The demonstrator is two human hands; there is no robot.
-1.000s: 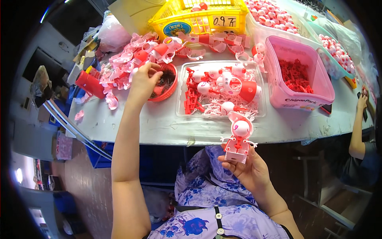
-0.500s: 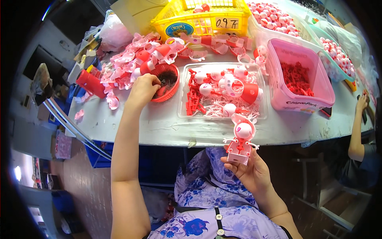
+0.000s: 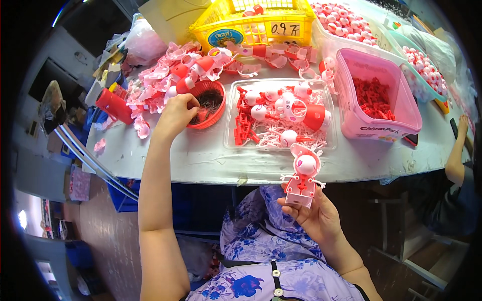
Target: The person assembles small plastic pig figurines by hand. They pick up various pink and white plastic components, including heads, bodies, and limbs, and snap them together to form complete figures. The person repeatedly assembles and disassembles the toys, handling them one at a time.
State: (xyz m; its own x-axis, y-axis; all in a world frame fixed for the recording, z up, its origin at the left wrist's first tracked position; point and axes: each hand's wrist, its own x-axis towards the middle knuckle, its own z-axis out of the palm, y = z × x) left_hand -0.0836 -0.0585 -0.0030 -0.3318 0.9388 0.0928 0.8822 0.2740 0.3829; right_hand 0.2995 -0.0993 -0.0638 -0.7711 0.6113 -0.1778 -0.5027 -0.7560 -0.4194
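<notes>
My left hand [image 3: 176,113] is at the rim of a round red basket [image 3: 217,119] that holds small dark pieces. Its fingers are pinched together; whatever may be between them is too small to make out. My right hand [image 3: 320,214] grips a half-built pink pig toy [image 3: 303,175] upright by its base, just off the table's front edge. The open side of the toy shows a white-and-pink ball in the head, a red part in the body and thin pale arms sticking out at the sides.
A clear tray [image 3: 232,139] holds red parts, pale arms, balls and a pig toy. Around it are a pink tub [image 3: 346,80] of red parts, a yellow basket [image 3: 251,39], a pile of pink shells [image 3: 155,83] and bins of balls [image 3: 346,24]. Another person's arm [image 3: 457,158] shows at right.
My left hand has shifted slightly left and away from the middle of the red basket, fingers still pinched. The toy in my right hand has barely moved. The other person's hand has moved.
</notes>
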